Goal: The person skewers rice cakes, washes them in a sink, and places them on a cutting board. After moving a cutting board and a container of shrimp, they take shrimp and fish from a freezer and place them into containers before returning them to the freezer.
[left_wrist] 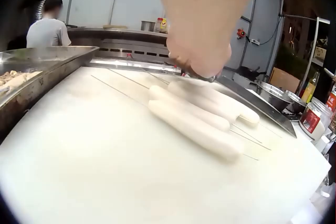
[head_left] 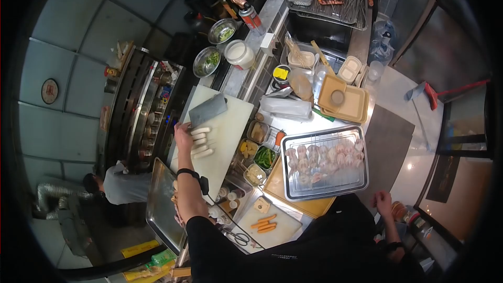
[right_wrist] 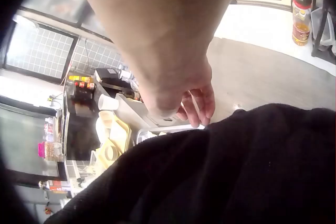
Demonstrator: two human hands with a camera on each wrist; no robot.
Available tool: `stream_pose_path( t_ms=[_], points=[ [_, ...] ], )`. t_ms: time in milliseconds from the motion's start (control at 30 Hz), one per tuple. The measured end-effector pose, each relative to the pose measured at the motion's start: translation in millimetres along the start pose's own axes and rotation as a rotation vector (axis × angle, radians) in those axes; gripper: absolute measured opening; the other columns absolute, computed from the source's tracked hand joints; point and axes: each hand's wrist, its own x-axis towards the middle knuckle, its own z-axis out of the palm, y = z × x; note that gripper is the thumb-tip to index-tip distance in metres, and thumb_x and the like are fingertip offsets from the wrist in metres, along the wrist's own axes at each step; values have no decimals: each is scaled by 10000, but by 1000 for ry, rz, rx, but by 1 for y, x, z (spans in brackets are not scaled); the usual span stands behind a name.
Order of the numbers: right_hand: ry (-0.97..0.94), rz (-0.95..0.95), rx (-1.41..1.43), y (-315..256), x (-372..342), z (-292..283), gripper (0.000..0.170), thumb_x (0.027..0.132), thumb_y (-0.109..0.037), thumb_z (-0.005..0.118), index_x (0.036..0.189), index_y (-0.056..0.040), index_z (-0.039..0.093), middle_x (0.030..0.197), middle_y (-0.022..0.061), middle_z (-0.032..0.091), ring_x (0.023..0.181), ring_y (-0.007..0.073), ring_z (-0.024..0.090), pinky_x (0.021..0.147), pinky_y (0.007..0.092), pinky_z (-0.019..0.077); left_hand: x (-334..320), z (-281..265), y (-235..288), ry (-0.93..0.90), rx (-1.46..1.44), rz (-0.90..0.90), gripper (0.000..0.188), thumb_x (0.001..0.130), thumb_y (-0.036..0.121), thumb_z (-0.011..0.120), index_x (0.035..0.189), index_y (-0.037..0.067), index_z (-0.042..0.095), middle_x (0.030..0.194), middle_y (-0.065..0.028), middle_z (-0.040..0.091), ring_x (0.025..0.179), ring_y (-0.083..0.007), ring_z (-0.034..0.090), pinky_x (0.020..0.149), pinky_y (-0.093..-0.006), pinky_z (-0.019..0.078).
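Note:
My left hand [head_left: 183, 137] is at the edge of the white cutting board [head_left: 222, 141], fingers curled round the cleaver's handle end. The broad grey cleaver [head_left: 208, 110] lies flat on the board; in the left wrist view its blade [left_wrist: 262, 107] extends right from under the hand [left_wrist: 197, 50], which hides the handle. Several white sausage-shaped pieces [head_left: 202, 153] lie side by side below the blade; thin skewers stick out of their ends [left_wrist: 194, 130]. My right hand [head_left: 384, 203] hangs beside my body, holding nothing, its fingers loosely bent [right_wrist: 197, 103] in the right wrist view.
A metal tray [head_left: 166, 215] adjoins the board. Small tubs of vegetables [head_left: 265, 157] and a rack tray of pale pieces [head_left: 325, 161] stand to the right. Bowls of greens [head_left: 207, 62] and a white-filled jar [head_left: 239, 54] are behind. Another person [head_left: 127, 183] stands across the kitchen.

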Motion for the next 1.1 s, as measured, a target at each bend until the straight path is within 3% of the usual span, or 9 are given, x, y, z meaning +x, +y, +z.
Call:
stream_pose_path(
  t_ms=[100, 167, 233, 467, 533, 600, 733, 833, 1100],
  points=[
    [-88, -136, -84, -10, 14, 3, 241, 1137, -171, 527, 1042, 4, 662, 768, 72, 686, 607, 140, 648, 545, 295, 526, -2, 12, 0, 110, 224, 144, 405, 845, -86, 564, 1195, 23, 738, 1162, -243, 693, 1170, -487, 625, 1063, -495, 496],
    [-71, -150, -109, -21, 12, 4, 238, 1135, -171, 533, 1063, 12, 669, 781, 72, 695, 625, 132, 655, 560, 291, 532, -8, 7, 10, 92, 51, -95, 438, 886, -82, 560, 1285, 9, 716, 1265, -258, 702, 1236, -469, 629, 1108, -493, 482],
    [-81, -132, -91, -39, 20, 11, 237, 1130, -171, 541, 1075, 12, 681, 776, 61, 691, 636, 118, 645, 575, 287, 526, -39, -28, 94, 231, -68, -22, 409, 974, -38, 569, 1364, 12, 683, 1331, -244, 711, 1288, -408, 646, 1124, -455, 483],
    [-338, -160, -290, -73, 39, 49, 184, 1098, -117, 556, 1092, 11, 688, 807, 90, 731, 655, 135, 680, 588, 301, 543, -241, -111, 294, -155, -608, -265, 309, 1082, 147, 633, 1349, 8, 701, 1160, -131, 783, 1059, -190, 726, 976, -336, 550],
    [-426, -206, -384, -86, 47, 62, 171, 1085, -100, 558, 1093, 11, 688, 812, 104, 743, 651, 141, 685, 587, 307, 547, -310, -102, 308, -218, -581, -235, 271, 1064, 136, 657, 1305, 27, 711, 1113, -150, 782, 1004, -242, 762, 923, -345, 568],
    [-469, -233, -509, -94, 50, 78, 162, 1067, -88, 560, 1093, 11, 686, 820, 121, 754, 650, 149, 689, 585, 314, 547, -379, -83, 315, -392, -572, -424, 267, 1050, 125, 653, 1295, 34, 707, 1121, -197, 772, 980, -357, 769, 889, -411, 583],
    [-563, -281, -629, -99, 53, 109, 168, 1085, -92, 546, 1109, 3, 683, 831, 122, 749, 675, 141, 692, 593, 303, 561, -539, -15, 299, -637, -86, -552, 321, 1031, 233, 641, 1294, 56, 690, 1181, -245, 752, 1087, -413, 733, 935, -514, 582],
    [-623, -319, -710, -96, 45, 124, 168, 1086, -102, 553, 1115, 3, 680, 844, 123, 744, 676, 140, 689, 588, 307, 558, -627, 8, 296, -731, -172, -790, 348, 1008, 241, 637, 1307, 70, 689, 1186, -250, 751, 1119, -421, 721, 977, -520, 575],
    [-786, -286, -899, -82, 18, 149, 183, 1088, -140, 573, 1158, -11, 682, 877, 128, 738, 684, 146, 688, 593, 308, 563, -707, 31, 291, -530, -377, -1086, 348, 960, 112, 597, 1291, 75, 698, 1194, -255, 740, 1138, -436, 706, 999, -531, 558]
  ],
)
